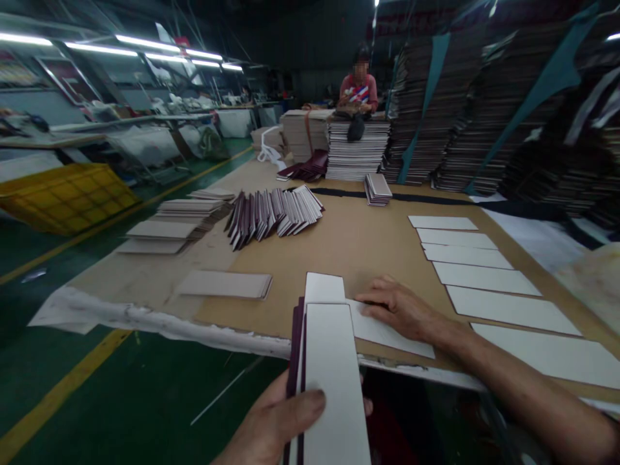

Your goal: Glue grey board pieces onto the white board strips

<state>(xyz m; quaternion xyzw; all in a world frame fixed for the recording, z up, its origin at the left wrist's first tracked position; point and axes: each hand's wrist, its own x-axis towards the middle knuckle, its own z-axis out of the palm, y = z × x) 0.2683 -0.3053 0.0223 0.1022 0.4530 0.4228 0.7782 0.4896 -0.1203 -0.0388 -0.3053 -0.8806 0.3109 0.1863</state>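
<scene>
Kraft paper (349,258) is covering the bench (140,278), and a torn white sheet (145,323) is lining its near edge. Along the bench's right side, six white card strips (484,278) are lying in a slanting row, spaced just apart. Toward the bench's middle, a fanned row of purple-edged boards (274,216) is leaning in overlapping bunches, with a small stack of similar boards (378,189) lying beyond it. Toward the bench's left end, stacks of grey board (179,223) are sitting, and a flat pile of grey board (225,284) is lying nearer the edge. At the bench's far end, a tall stack of boards (358,152) is rising, with a co-worker in a red shirt (358,90) sitting behind it. Towering stacks of board (436,110) are leaning beyond the bench's right side. Left of the bench, a yellow plastic crate (68,197) is sitting on the green floor (111,394), under fluorescent tube lights (145,45).

The left hand (276,420) is clenching a stack of white-faced boards with purple edges (334,381) just past the bench's near edge, its thumb (303,407) pressing on the top face. The right hand (402,307) is lying on the bench, its fingers (382,298) slightly spread and pressing down on a loose white card strip (387,332) without closing around it.
</scene>
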